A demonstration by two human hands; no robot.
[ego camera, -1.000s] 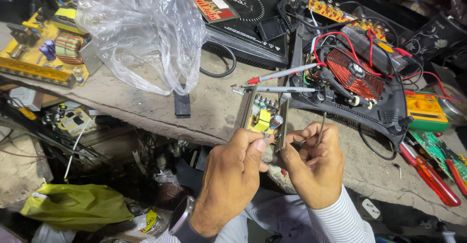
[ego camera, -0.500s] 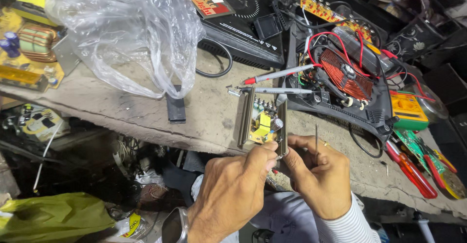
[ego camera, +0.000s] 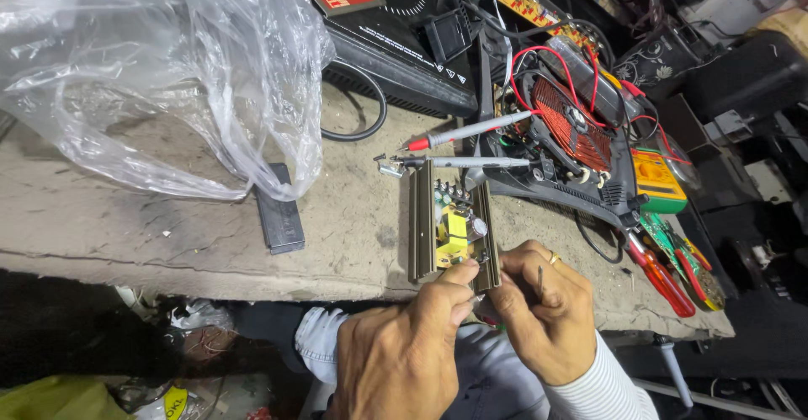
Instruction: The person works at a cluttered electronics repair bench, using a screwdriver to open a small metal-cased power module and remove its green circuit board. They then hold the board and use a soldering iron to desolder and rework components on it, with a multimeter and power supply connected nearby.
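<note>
Fingers (ego camera: 461, 279) of both hands pinch circuit board (ego camera: 454, 231) edge — wrists bent inwd.

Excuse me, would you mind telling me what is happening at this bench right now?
A person holds a small circuit board in a metal housing at the workbench's near edge. The left hand steadies its lower end; the right hand pinches a thin tool beside it. Two multimeter probes lie just beyond, next to an opened induction cooker.
</note>
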